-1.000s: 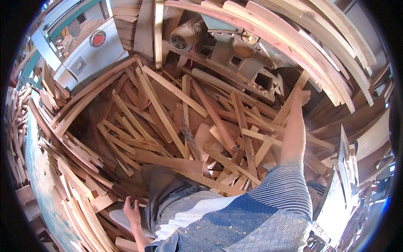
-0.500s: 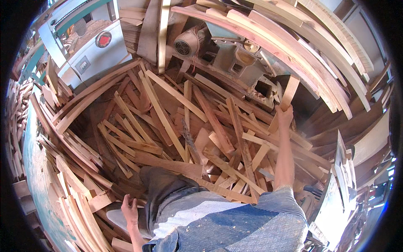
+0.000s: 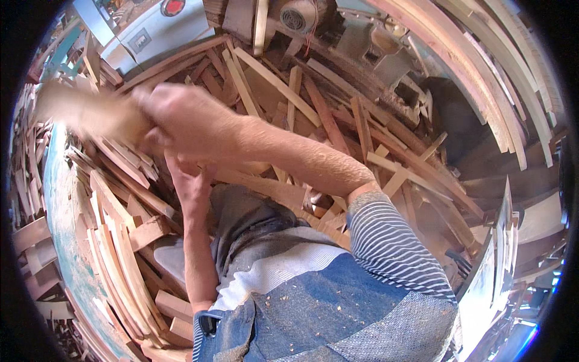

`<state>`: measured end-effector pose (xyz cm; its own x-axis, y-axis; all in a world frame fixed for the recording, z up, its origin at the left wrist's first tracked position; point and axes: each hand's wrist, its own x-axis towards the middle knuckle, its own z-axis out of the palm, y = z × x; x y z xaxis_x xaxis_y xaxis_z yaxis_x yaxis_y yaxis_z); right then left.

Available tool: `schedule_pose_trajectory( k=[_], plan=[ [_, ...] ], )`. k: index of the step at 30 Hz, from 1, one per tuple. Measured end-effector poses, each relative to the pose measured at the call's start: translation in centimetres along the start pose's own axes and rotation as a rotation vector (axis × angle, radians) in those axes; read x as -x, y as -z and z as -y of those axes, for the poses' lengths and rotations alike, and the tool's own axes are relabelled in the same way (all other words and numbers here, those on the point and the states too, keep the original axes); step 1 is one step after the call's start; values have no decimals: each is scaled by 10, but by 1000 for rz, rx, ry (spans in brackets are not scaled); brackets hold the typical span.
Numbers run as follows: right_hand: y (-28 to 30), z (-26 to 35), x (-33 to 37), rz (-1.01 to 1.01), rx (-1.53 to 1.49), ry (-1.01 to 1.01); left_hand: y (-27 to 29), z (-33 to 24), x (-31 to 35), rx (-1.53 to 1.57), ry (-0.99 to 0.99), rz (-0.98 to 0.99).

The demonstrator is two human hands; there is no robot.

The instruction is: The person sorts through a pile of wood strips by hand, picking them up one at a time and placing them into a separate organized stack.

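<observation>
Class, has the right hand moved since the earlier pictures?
Yes, leftward: the right hand, earlier far right of the white cabinet, now shows just below it in the view.

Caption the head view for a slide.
Right hand grips a motion-blurred piece of wood, left hand close by, amid scattered wooden strips.

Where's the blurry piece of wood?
In the head view, the blurry piece of wood is at the upper left, held in the right hand, with the left hand lower in the picture.
</observation>
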<state>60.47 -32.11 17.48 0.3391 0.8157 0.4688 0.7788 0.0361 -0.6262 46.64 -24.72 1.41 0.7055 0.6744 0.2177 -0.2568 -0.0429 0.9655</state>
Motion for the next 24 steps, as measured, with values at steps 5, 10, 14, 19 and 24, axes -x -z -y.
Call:
schedule_pose_trajectory(
  k=[5,10,14,19,24],
  plan=[
    [52,-90,95,-236,316,-289,58,26,4,100,108,-392],
    [218,-229,366,-30,887,-1144,119,24,-9,336,-37,-578],
    [218,-193,470,280,868,-1372,172,22,0,388,91,-776],
    [198,-212,505,130,1128,-1318,199,45,15,434,166,-796],
    [234,-216,519,573,1151,-1249,187,42,38,364,141,-680]
  ],
)
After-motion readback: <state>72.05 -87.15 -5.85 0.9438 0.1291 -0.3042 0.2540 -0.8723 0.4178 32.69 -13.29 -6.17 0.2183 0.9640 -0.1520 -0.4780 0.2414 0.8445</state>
